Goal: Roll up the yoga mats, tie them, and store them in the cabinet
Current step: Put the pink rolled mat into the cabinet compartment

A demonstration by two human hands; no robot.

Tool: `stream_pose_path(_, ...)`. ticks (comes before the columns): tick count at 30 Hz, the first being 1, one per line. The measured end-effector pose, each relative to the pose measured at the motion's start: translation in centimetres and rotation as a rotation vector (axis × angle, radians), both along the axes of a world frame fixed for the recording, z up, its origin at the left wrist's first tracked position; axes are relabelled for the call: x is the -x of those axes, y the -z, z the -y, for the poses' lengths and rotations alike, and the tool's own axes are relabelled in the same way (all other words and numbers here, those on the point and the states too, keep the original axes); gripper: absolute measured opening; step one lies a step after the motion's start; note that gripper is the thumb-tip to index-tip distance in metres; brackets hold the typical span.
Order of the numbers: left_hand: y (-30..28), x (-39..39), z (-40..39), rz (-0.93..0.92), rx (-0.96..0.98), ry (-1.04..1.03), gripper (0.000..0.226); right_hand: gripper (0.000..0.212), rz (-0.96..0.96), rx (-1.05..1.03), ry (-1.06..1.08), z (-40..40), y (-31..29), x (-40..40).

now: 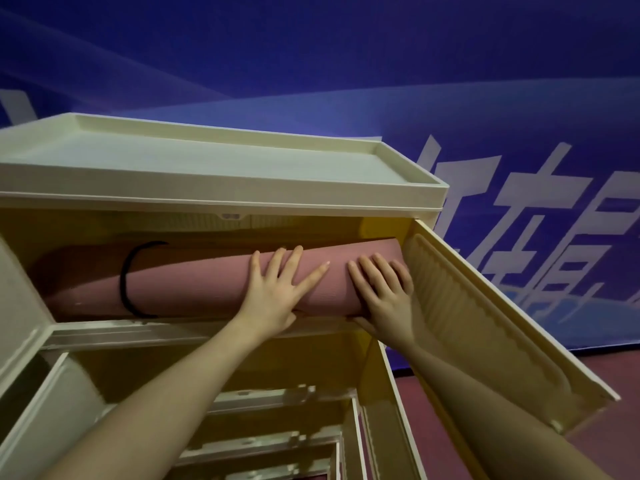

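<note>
Our two bare forearms rising from the bottom of the frame toward its centre, our left hand (pixel 277 289) flat with fingers spread, our right hand (pixel 384 292) just right of it, fingers straight, thumb tucked underneath

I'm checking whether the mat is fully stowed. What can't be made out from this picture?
- Far left end of the pink mat: lost in shadow inside the cabinet, head view.
- Back of the black tie: hidden by the mat.
- Right hand thumb: tucked under the roll.
- Lower compartments: hidden by the forearms.
</note>
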State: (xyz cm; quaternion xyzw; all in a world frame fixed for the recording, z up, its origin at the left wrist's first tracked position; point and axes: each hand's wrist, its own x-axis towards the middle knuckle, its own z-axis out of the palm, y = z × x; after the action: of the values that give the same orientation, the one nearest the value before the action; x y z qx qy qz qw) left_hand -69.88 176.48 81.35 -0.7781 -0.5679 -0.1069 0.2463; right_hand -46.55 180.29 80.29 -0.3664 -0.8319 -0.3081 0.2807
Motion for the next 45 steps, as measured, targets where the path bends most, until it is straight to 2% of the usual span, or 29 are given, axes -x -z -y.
stream_pose_path(8,-0.2,-0.4,-1.5,0.037,-0.019,-0.057,0.121,0.068,-0.065,0.051,-0.078,-3.0,-0.5,0.1)
stream_pose_path(10,-0.1,-0.8,-1.9,0.064,-0.024,-0.076,0.118,0.064,-0.056,0.025,-0.021,-3.4,-0.2,0.7)
stream_pose_path(12,0.1,-1.6,-2.4,0.084,0.002,-0.120,0.116,0.079,-0.050,0.072,0.094,-3.5,0.3,1.8)
stream_pose_path(14,0.3,-2.1,-2.9,0.065,0.072,-0.163,0.113,0.084,-0.079,0.145,0.185,-3.4,1.2,2.6)
stream_pose_path(16,0.6,-2.4,-3.1,0.034,0.170,-0.205,0.103,0.088,-0.081,0.216,0.228,-3.2,1.9,2.6)
stream_pose_path(18,1.3,-2.3,-3.6,0.027,0.274,-0.202,0.088,0.091,0.020,0.302,0.268,-3.1,2.5,2.1)
stream_pose_path(20,1.3,-2.1,-4.1,0.049,0.333,-0.166,0.077,0.086,0.069,0.368,0.304,-3.0,2.7,1.8)
stream_pose_path(23,1.4,-1.0,-4.3,0.099,0.314,-0.094,0.069,0.076,0.062,0.410,0.361,-3.0,2.9,2.2)
stream_pose_path(27,3.7,1.3,-3.2,0.069,0.178,-0.053,0.069,0.073,0.001,0.422,0.396,-1.7,3.3,3.6)
stream_pose_path(29,4.6,3.3,-2.3,0.104,0.145,-0.118,0.066,0.070,-0.017,0.442,0.421,-1.3,3.4,4.0)
stream_pose_path(31,5.2,6.2,-1.2,0.169,0.179,-0.266,0.065,0.059,-0.021,0.466,0.463,-1.0,3.4,4.4)
stream_pose_path(33,5.6,9.0,-0.3,0.190,0.236,-0.359,0.066,0.058,-0.057,0.516,0.513,-0.7,3.7,5.0)
stream_pose_path(38,5.4,9.1,0.5,0.226,0.327,-0.370,0.072,0.071,-0.156,0.626,0.529,1.1,4.6,8.1)
stream_pose_path(45,5.5,9.4,-0.6,0.282,0.315,-0.343,0.079,0.066,-0.283,0.822,0.456,-0.7,3.7,9.4)
